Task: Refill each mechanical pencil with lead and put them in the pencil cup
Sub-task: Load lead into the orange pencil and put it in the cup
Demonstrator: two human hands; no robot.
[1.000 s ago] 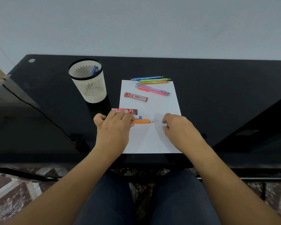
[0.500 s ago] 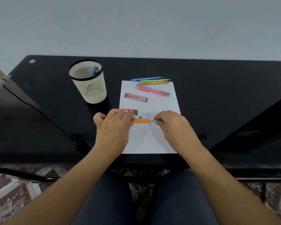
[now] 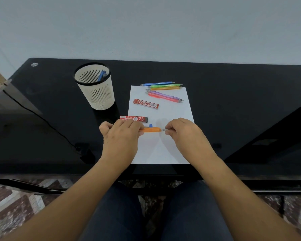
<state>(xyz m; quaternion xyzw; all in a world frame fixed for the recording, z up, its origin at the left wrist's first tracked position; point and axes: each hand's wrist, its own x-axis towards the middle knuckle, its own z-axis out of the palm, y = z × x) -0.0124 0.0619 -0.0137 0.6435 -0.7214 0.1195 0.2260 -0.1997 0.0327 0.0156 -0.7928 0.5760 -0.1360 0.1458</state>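
Observation:
An orange mechanical pencil (image 3: 150, 130) lies level over the white paper sheet (image 3: 165, 110), its back end gripped by my left hand (image 3: 121, 134). My right hand (image 3: 182, 132) pinches its metal tip. A small blue cap (image 3: 149, 125) lies just behind the pencil. Two red lead cases are on the desk: one (image 3: 146, 104) on the sheet, another (image 3: 133, 118) at the sheet's left edge by my left fingers. Several coloured pencils (image 3: 163, 91) lie at the sheet's far end. The white slotted pencil cup (image 3: 96, 92) at the back left has a blue pencil (image 3: 101, 75) inside.
The black glossy desk (image 3: 233, 101) runs to a pale wall behind. A dark cable (image 3: 42, 119) crosses the desk's left side to a plug near the front edge. My legs and a patterned floor show below the desk.
My right hand moved left from the paper to the orange pencil's tip and now pinches it. My left hand and the pencil have hardly moved.

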